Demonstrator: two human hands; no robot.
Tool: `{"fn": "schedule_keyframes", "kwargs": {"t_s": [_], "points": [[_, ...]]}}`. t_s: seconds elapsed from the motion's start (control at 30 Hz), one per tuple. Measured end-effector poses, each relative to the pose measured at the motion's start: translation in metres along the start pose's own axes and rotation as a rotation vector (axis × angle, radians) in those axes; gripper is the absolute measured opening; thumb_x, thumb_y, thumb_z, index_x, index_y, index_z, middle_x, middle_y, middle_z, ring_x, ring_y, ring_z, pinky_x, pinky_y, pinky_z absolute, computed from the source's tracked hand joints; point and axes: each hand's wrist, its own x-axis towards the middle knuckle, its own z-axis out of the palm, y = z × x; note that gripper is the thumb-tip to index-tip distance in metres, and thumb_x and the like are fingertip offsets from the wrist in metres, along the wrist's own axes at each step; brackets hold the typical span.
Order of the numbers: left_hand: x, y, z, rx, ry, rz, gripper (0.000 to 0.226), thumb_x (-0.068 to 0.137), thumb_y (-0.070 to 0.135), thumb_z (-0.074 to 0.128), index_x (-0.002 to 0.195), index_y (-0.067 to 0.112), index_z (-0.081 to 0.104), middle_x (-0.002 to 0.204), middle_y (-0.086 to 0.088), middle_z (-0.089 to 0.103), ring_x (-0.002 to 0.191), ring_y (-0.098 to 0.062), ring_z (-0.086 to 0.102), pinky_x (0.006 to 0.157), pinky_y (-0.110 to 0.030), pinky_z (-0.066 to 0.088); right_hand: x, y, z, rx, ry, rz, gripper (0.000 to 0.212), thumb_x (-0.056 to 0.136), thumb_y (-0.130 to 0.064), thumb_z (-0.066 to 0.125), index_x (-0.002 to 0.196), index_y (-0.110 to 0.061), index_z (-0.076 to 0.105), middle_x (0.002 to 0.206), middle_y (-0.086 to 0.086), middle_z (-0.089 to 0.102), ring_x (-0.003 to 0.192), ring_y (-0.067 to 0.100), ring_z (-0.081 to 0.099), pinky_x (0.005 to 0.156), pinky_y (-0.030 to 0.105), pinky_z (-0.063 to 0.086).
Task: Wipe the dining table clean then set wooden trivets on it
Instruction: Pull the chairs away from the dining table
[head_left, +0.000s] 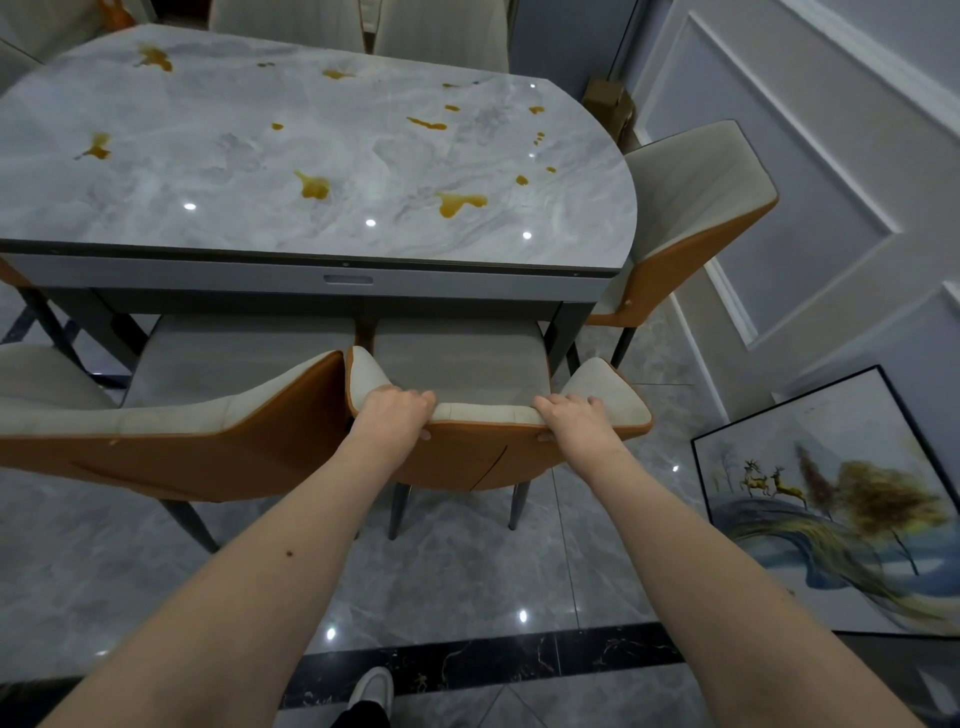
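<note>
Dining surface: grey marble-look oval dining surface fills the upper left of my view, spotted all over with amber-yellow spills, so the wiping is not yet begun as I judge it.
Handling: I take this top for hard, heavy and slick; it will not shift under a cloth, and the wet patches should lift easily but may smear toward the rim.
Floor: glossy grey tiled floor with a dark border strip lies under me.
Picture: framed deer-and-trees painting leans against the panelled wall on the right.
Chair: cream-and-orange upholstered chair stands tucked at the near edge, between me and the top; its twin sits just beside it on the left.
Left hand: my left hand grips the top of the chair back, fingers curled over the front.
Right hand: my right hand grips the same back further right.
Missing: I see no cloth and no wooden trivets anywhere.
</note>
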Motion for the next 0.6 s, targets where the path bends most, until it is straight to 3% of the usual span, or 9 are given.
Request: {"fn": "schedule_keyframes", "kwargs": {"t_s": [0.6], "points": [[0.0010, -0.0026, 0.0027, -0.045, -0.004, 0.001, 0.034, 0.092, 0.033, 0.058, 0.118, 0.015, 0.047, 0.105, -0.005, 0.063, 0.097, -0.024, 0.060, 0.077, -0.033, 0.047, -0.0023, -0.0058, 0.0025, 0.034, 0.027, 0.048, 0.032, 0.093, -0.018, 0.055, 0.124, -0.022, 0.046, 0.123, 0.004, 0.056, 0.119, 0.027, 0.049, 0.105, 0.050, 0.029]]}}
